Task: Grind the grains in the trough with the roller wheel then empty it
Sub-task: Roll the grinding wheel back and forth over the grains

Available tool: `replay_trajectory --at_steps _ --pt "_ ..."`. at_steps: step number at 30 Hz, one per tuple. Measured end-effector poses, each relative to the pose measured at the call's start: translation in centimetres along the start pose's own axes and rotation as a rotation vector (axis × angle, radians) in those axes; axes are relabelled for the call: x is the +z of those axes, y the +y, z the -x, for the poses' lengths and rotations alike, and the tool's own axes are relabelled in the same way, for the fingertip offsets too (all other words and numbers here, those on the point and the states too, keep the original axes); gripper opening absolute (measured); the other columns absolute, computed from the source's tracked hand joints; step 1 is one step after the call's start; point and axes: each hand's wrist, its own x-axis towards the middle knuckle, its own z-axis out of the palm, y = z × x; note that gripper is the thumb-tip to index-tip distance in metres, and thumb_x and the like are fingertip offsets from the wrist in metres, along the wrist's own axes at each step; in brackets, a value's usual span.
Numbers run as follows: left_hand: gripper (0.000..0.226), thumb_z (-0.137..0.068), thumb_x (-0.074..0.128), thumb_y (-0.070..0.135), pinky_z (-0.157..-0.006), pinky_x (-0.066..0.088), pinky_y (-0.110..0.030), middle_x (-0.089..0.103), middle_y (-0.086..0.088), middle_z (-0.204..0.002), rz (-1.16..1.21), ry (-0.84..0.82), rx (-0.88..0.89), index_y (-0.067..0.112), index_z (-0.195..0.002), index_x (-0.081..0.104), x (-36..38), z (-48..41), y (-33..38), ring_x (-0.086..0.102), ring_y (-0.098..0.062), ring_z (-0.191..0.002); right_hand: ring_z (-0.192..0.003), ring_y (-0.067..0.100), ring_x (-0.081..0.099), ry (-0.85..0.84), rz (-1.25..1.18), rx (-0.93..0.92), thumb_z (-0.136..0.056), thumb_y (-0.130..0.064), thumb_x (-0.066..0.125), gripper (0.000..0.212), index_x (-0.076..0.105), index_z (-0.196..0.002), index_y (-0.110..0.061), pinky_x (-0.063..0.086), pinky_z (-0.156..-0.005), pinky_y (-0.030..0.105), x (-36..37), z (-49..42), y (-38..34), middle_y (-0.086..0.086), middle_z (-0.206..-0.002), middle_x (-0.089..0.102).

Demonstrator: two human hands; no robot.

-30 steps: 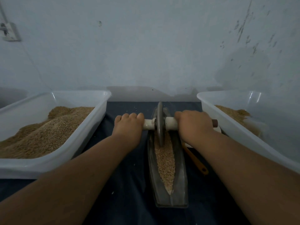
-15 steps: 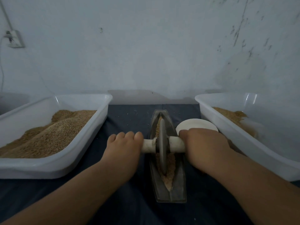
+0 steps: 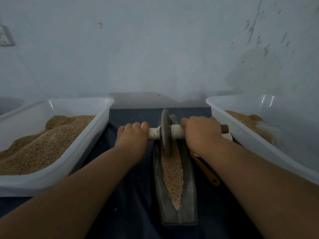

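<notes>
Left hand and right hand clasp the axle flanking the roller wheel at the far end of the trough. Left tub and right tub crowd it. An orange handle, perhaps a brush, lies right.

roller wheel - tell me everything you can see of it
The roller wheel is a thin, dull grey disc, metal by its look, standing on edge near the far end of the trough, its lower rim sunk in the grains. A pale handle bar runs through its centre, with a brown tip showing at the right end. The left hand grips the bar on one side, the right hand on the other.
</notes>
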Motion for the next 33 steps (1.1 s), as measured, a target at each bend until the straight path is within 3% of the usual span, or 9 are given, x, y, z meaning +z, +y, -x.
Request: replay_trajectory --at_steps 2,4,8,11,15,18,20,28,33 --pt "0.033 -0.084 0.058 0.019 -0.094 0.036 -0.038 0.053 -0.001 -0.113 -0.025 0.017 0.035 0.022 -0.111 0.039 -0.7 1.7 0.2 0.051 -0.023 -0.105 -0.088 0.023 0.055 -0.109 -0.03 0.014 -0.085 -0.022 0.064 0.027 0.05 -0.108 -0.023 0.039 -0.073 0.039 -0.4 1.2 0.1 0.001 -0.095 0.054" --pt "0.039 -0.081 0.06 0.022 -0.094 0.035 -0.037 0.049 0.002 -0.11 -0.056 0.016 0.073 0.025 -0.112 0.036 -1.8 3.9 0.5 0.048 -0.021 -0.102 -0.077 0.018 0.053 -0.099 -0.044 0.009 -0.088 -0.024 0.058 0.017 0.053 -0.105 -0.023 0.042 -0.065 0.034 -0.4 3.1 0.4 -0.003 -0.084 0.05" --pt "0.05 -0.072 0.063 0.021 -0.091 0.034 -0.038 0.045 0.006 -0.103 -0.046 0.036 0.143 0.026 -0.115 0.037 -4.0 8.4 0.8 0.047 -0.019 -0.096 -0.06 0.012 0.042 -0.067 -0.071 -0.018 -0.088 -0.026 0.054 0.01 0.046 -0.091 -0.03 0.029 -0.047 0.025 -0.8 7.3 0.9 -0.008 -0.066 0.038" --pt "0.053 -0.058 0.067 0.013 -0.079 0.04 -0.04 0.053 0.001 -0.09 -0.056 0.109 0.174 0.02 -0.108 0.054 -4.8 10.0 0.8 0.053 -0.023 -0.082 -0.06 0.012 0.045 -0.044 -0.09 -0.024 -0.086 -0.029 0.054 0.01 0.048 -0.093 -0.032 0.035 -0.05 0.027 -1.3 8.9 0.9 -0.008 -0.068 0.042" --pt "0.044 -0.077 0.054 0.021 -0.091 0.033 -0.037 0.045 0.005 -0.106 -0.112 0.054 0.118 0.027 -0.116 0.035 -4.4 9.1 1.2 0.046 -0.019 -0.098 -0.069 0.015 0.049 -0.099 -0.09 -0.016 -0.087 -0.023 0.055 0.015 0.051 -0.1 -0.03 0.038 -0.057 0.029 -1.4 8.0 0.6 -0.008 -0.077 0.046" --pt "0.037 -0.08 0.055 0.021 -0.09 0.036 -0.036 0.048 0.003 -0.107 -0.129 0.039 0.103 0.025 -0.111 0.035 -3.2 6.5 1.1 0.048 -0.02 -0.099 -0.07 0.018 0.051 -0.157 -0.1 -0.02 -0.078 -0.017 0.062 0.018 0.051 -0.088 -0.026 0.049 -0.068 0.034 -0.9 5.4 0.8 -0.006 -0.076 0.049" --pt "0.032 -0.083 0.055 0.021 -0.092 0.038 -0.037 0.052 0.0 -0.109 -0.112 0.032 0.077 0.022 -0.11 0.039 -2.1 4.0 0.8 0.051 -0.023 -0.102 -0.075 0.019 0.054 -0.141 -0.108 -0.029 -0.081 -0.018 0.063 0.018 0.052 -0.093 -0.025 0.051 -0.075 0.038 -0.4 3.1 1.0 -0.004 -0.08 0.051" --pt "0.032 -0.084 0.056 0.02 -0.094 0.039 -0.042 0.054 -0.009 -0.115 -0.048 0.023 -0.008 0.016 -0.112 0.042 -0.2 -3.2 0.4 0.052 -0.03 -0.109 -0.076 0.023 0.047 0.051 -0.026 0.011 -0.084 -0.015 0.062 0.03 0.034 -0.087 -0.026 0.034 -0.067 0.036 1.2 -2.8 1.4 0.0 -0.084 0.049" --pt "0.032 -0.083 0.054 0.019 -0.09 0.037 -0.04 0.053 -0.004 -0.11 -0.103 0.073 0.055 0.019 -0.112 0.04 -0.5 0.9 0.5 0.051 -0.027 -0.101 -0.074 0.019 0.047 -0.065 -0.065 -0.004 -0.081 -0.02 0.065 0.025 0.041 -0.089 -0.025 0.04 -0.066 0.035 1.2 0.3 1.3 -0.002 -0.082 0.046"
